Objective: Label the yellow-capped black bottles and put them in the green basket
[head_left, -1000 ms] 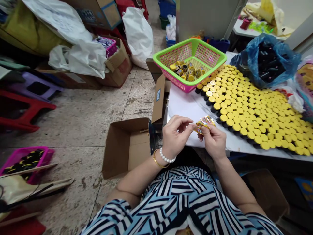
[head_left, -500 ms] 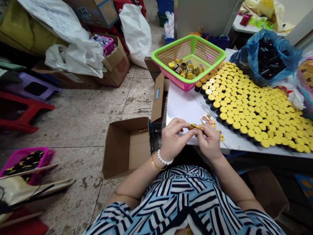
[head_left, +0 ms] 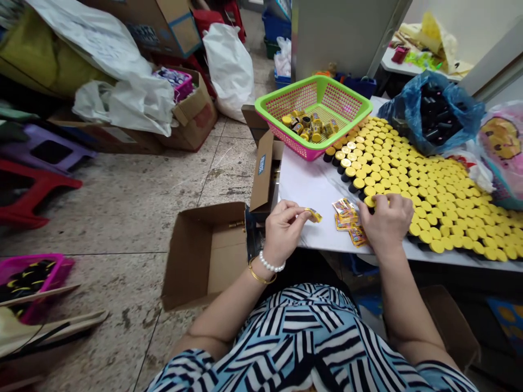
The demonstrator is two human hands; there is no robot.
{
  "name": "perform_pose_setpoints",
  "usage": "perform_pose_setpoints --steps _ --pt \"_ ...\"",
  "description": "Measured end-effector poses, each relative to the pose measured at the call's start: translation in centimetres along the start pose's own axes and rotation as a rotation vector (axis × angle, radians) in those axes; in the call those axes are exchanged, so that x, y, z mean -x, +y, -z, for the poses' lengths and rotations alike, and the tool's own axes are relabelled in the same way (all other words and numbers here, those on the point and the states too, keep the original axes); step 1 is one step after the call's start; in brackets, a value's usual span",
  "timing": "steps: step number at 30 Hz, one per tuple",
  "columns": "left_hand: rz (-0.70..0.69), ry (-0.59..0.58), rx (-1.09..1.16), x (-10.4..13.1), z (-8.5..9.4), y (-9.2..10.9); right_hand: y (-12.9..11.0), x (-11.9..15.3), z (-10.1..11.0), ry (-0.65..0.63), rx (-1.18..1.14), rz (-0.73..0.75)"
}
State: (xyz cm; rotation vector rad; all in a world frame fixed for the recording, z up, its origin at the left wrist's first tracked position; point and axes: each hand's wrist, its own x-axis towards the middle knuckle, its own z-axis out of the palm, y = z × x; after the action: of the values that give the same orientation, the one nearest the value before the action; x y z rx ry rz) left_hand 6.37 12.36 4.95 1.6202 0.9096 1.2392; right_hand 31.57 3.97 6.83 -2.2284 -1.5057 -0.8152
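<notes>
Between the thumb and fingers of my left hand (head_left: pixel 285 227) is a small yellow printed wrapper (head_left: pixel 313 215), held above the table's near left corner. My right hand (head_left: pixel 386 220) reaches over the front edge of the rows of yellow-capped black bottles (head_left: pixel 425 188), with thumb and fingers round a yellow cap (head_left: pixel 370 201). Flat printed wrappers (head_left: pixel 347 220) lie in a loose pile on the white table (head_left: pixel 302 185), between my two hands. A pearl bracelet and a gold bangle circle my left wrist.
A green and pink basket (head_left: pixel 261 106) with wrapped yellow pieces stands at the table's back left. Behind the bottles sits a blue bag (head_left: pixel 417 109) of black items. An open cardboard box (head_left: pixel 188 256) is on the floor at left.
My hands have come apart. The right one has moved right, off the wrapper and onto the bottles, while the left one keeps the wrapper. More of the wrapper pile shows.
</notes>
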Motion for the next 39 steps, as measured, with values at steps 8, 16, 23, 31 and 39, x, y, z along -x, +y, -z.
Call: perform_pose_setpoints --steps 8,16,23,31,39 --pt "-0.068 0.025 -0.232 -1.3 -0.1 -2.5 -0.9 0.5 -0.7 -0.126 -0.006 0.008" --pt "0.038 0.014 -0.331 -2.1 0.1 -3.4 -1.4 0.8 0.6 0.038 -0.311 0.039" --pt "-0.024 0.100 -0.311 -2.6 0.2 -2.6 -7.7 2.1 1.5 -0.157 -0.779 0.107" --pt "0.128 0.001 -0.044 -1.8 1.4 -0.4 -9.4 1.2 0.7 -0.365 -1.171 -0.104" --pt "0.160 0.105 0.080 -0.6 1.3 1.0 -9.7 0.9 0.6 -0.442 -1.286 -0.286"
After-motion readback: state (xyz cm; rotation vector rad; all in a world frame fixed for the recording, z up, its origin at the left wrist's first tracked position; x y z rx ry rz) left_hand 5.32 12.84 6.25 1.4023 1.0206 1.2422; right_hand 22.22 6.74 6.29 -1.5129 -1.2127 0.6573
